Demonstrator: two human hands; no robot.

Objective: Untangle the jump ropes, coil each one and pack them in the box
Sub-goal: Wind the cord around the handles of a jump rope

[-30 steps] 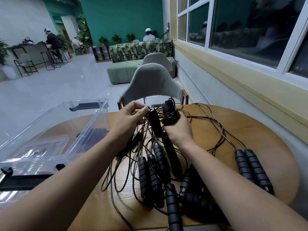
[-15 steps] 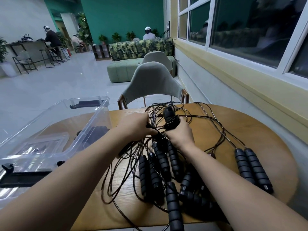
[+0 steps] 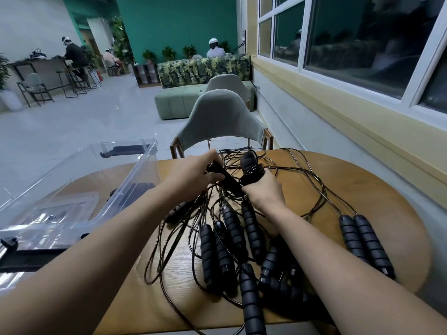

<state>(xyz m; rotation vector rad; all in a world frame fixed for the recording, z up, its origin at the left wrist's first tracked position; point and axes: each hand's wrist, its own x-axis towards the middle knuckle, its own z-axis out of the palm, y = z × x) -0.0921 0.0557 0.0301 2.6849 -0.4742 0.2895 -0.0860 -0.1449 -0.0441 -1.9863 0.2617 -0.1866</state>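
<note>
Head view, twelve o'clock — untangling: left hand [image 3: 193, 175] grips slim black handle [image 3: 226, 178], right hand [image 3: 264, 193] cord-wound black foam handle [image 3: 250, 164] — next, likely part them.

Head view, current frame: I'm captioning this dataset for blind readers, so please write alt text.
Two hands work at a tangle of black jump ropes on a wooden table: the left hand grips one handle, the right hand a cord-wrapped handle. A clear plastic box stands at the left; two more handles lie paired at right.

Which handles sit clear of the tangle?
The side-by-side pair of handles at the right of the table; the rest are tangled centrally or held.
</note>
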